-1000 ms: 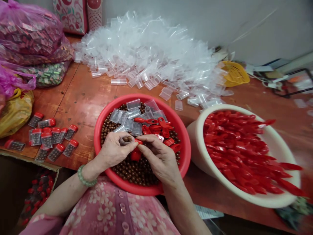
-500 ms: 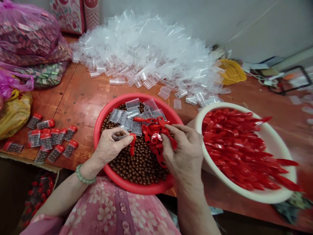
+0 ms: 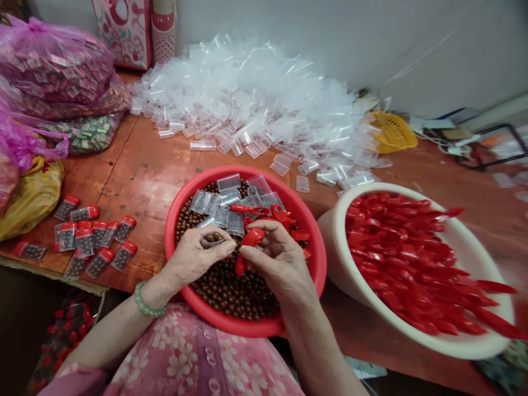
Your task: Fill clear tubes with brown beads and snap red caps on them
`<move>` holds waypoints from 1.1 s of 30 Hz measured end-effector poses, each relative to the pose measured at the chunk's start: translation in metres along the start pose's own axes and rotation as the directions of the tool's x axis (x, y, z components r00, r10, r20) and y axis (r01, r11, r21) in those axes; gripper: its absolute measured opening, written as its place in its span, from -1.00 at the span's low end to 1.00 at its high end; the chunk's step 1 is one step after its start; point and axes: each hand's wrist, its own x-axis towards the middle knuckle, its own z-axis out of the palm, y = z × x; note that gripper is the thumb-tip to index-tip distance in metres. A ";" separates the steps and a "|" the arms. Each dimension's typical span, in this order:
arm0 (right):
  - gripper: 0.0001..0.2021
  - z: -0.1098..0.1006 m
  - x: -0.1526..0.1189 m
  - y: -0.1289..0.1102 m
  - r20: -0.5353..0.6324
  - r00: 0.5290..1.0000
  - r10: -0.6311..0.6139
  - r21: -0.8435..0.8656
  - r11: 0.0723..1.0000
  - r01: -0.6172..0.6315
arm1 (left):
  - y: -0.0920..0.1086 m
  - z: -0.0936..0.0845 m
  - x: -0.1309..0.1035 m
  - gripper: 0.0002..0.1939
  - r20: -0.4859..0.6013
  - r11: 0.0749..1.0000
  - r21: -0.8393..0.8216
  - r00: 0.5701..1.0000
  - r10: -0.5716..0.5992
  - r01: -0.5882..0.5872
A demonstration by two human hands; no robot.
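left hand (image 3: 192, 256) holds uncapped clear tube (image 3: 215, 244), brown beads (image 3: 213, 237) inside, over red basin (image 3: 319, 253) | right hand (image 3: 282, 261) pinches red plastic fitting (image 3: 252, 236) just beside it | done: red-capped tubes (image 3: 84, 243) on table (image 3: 140, 159) | apparently remaining: this tube, heaped tubes (image 3: 256, 99) behind basin

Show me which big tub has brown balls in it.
The red tub beneath the left hand and right hand. Brown balls show inside it, whereas the white tub shows red pieces.
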 end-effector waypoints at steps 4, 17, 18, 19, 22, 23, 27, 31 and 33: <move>-0.74 0.002 0.002 -0.002 -0.081 0.997 -0.017 0.016 1.000 0.018 | -0.001 0.001 0.001 -0.74 0.034 1.000 0.006 0.999 -0.017 0.017; -0.74 0.015 0.000 0.007 -0.086 0.818 -0.569 -0.678 0.635 0.370 | 0.003 0.006 0.000 -0.70 0.109 0.948 -0.261 0.981 -0.158 0.181; -0.70 0.015 -0.001 0.007 -0.016 0.795 -0.606 -0.727 0.553 0.407 | 0.004 0.006 0.000 -0.70 0.093 0.941 -0.277 0.980 -0.173 0.193; -0.67 0.014 -0.001 0.007 0.054 0.782 -0.620 -0.754 0.488 0.439 | 0.004 0.007 0.001 -0.69 0.078 0.933 -0.293 0.978 -0.195 0.209; -0.57 0.008 -0.003 0.004 0.256 0.761 -0.596 -0.765 0.357 0.537 | 0.005 0.007 0.001 -0.66 0.049 0.914 -0.330 0.972 -0.231 0.234; -0.53 0.005 -0.003 0.001 0.322 0.758 -0.567 -0.757 0.327 0.566 | 0.004 0.007 0.001 -0.65 0.047 0.913 -0.335 0.972 -0.232 0.234; -0.36 -0.005 -0.009 -0.014 0.519 0.771 -0.369 -0.744 0.249 0.620 | 0.003 0.004 0.000 -0.66 0.067 0.924 -0.321 0.978 -0.199 0.210; -0.31 -0.009 -0.014 -0.020 0.627 0.730 -0.270 -0.733 0.111 0.671 | 0.003 0.001 0.000 -0.73 0.126 0.957 -0.242 0.983 -0.134 0.161; -0.33 -0.009 -0.013 -0.017 0.645 0.708 -0.287 -0.721 0.078 0.688 | 0.004 0.000 0.000 -0.73 0.132 0.972 -0.196 0.986 -0.106 0.131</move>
